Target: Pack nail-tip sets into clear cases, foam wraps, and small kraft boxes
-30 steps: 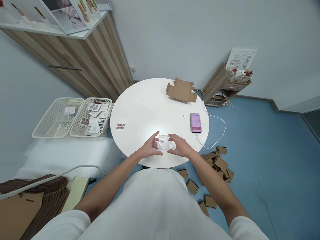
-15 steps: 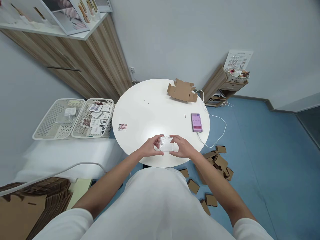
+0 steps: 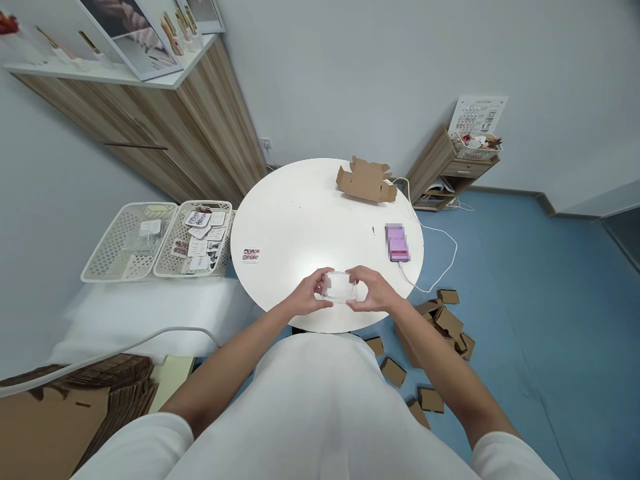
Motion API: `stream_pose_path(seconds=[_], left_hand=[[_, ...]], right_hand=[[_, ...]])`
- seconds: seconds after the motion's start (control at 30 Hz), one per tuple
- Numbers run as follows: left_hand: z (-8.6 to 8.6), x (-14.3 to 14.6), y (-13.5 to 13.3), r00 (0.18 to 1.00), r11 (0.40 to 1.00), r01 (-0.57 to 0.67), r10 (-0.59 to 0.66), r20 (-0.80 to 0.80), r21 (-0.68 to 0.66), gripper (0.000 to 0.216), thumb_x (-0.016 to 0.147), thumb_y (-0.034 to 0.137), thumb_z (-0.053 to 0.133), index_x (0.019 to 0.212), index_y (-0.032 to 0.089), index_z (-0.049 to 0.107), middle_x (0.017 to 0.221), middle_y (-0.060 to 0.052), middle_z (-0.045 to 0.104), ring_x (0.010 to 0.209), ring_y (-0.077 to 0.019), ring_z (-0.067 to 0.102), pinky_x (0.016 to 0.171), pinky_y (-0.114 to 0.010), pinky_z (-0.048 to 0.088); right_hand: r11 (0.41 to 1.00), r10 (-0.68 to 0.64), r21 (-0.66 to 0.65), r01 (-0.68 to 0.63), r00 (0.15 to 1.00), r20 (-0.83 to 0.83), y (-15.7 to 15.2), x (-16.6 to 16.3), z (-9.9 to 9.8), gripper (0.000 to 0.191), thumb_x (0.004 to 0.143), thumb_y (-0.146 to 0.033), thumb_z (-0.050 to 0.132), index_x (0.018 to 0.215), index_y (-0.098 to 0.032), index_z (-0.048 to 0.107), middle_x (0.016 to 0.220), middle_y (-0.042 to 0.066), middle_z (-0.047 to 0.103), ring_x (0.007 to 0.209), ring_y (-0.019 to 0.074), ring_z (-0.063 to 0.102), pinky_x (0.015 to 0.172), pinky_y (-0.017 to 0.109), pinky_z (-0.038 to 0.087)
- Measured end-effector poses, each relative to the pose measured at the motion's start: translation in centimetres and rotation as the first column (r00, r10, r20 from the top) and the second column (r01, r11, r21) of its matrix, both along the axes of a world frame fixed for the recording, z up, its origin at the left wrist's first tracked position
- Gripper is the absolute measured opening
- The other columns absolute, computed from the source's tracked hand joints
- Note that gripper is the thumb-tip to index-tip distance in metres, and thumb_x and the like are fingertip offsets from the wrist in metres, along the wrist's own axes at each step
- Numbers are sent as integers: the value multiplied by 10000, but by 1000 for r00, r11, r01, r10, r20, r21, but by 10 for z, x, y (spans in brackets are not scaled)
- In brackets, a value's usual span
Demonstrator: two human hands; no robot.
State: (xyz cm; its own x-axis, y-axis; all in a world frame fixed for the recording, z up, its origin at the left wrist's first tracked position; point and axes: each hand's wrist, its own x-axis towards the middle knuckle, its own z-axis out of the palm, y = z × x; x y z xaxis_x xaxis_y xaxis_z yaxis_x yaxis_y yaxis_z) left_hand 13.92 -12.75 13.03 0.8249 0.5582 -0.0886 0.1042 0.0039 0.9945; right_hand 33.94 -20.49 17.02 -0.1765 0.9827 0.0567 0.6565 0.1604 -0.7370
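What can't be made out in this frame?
In the head view:
Clear case: ends partly covered by the left hand and right hand; contents, if any, unclear.
Phone: screen pixelated, so unreadable.
Dark speck on the table: too small to identify.
Cards in their basket: print too small.
Cardboard stack: cut off by the left and bottom edges.

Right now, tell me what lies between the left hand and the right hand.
A clear plastic case, held at its ends by the left hand and the right hand, with the white table behind it; the head view shows this.
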Motion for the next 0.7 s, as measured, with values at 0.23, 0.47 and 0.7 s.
stream_pose_path(seconds=[0.23,0.47,0.7], left_hand=[[-14,4,-17,998,984,-57,53,-29,-170,424,667,297,671,1039,165,517,806,-23,547,663,-92,505,625,-255,446],[-21,2,-11,982,960,-184,172,-73,-209,531,646,297,692,1121,174,488,805,-27,578,683,-98,527,672,-281,458],[-26,9,-6,960,912,-279,256,-116,-299,406,704,383,621,1041,170,540,816,-16,531,638,-97,564,644,-285,466]], right_hand=[[983,-163,-105,151,979,-119,6,-6,-13,87,729,-294,553,747,-219,594,676,11,612,615,151,543,582,278,396],[881,-416,-426,205,765,-492,21,4,-29,245,693,-402,602,803,-189,554,734,-17,562,559,110,582,551,256,408],[800,-570,-563,209,558,-603,27,0,-46,359,727,-463,547,978,-207,561,753,-20,531,590,81,545,587,244,436]])
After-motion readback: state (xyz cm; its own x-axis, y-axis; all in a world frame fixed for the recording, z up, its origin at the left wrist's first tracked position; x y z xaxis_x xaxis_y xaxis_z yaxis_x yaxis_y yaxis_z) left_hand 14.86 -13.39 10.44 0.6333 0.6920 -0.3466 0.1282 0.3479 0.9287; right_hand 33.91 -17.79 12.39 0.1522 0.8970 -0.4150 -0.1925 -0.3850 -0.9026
